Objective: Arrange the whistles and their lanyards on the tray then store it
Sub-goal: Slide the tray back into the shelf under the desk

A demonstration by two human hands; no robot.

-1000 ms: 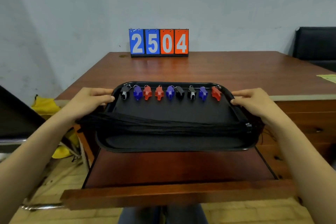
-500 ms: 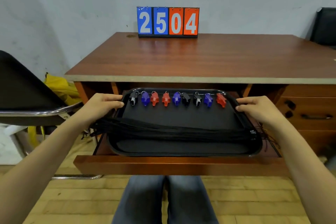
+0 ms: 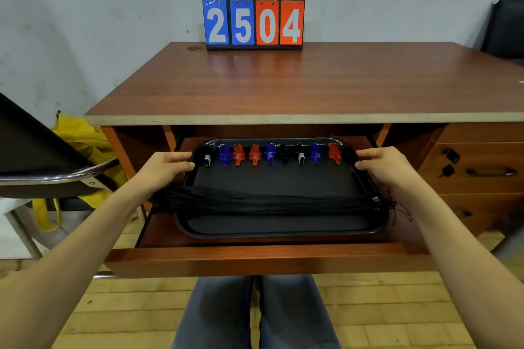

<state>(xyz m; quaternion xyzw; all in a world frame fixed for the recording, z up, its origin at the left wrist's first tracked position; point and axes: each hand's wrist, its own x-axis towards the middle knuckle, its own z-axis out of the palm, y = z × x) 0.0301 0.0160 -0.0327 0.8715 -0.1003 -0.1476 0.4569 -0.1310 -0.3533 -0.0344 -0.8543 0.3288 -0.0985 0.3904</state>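
A black tray [image 3: 280, 231] lies on the pulled-out sliding shelf [image 3: 266, 259] under the desk top. Along its far edge runs a row of several whistles [image 3: 270, 153] in black, blue and red. Their black lanyards [image 3: 269, 202] stretch in a bundle across the tray's middle, and loose ends hang over its right rim. My left hand [image 3: 164, 166] grips the tray's left rim near the far corner. My right hand [image 3: 382, 164] grips the right rim opposite it.
A flip scoreboard [image 3: 253, 24] reading 2504 stands at the back of the wooden desk [image 3: 312, 85]. Drawers with a handle [image 3: 487, 171] are at the right. A chair with a metal armrest [image 3: 56, 176] and a yellow bag [image 3: 82, 136] are at the left. My knees are below the shelf.
The tray went down from desk-top level onto the sliding shelf and moved further in under the desk. Both hands stayed on its rims.
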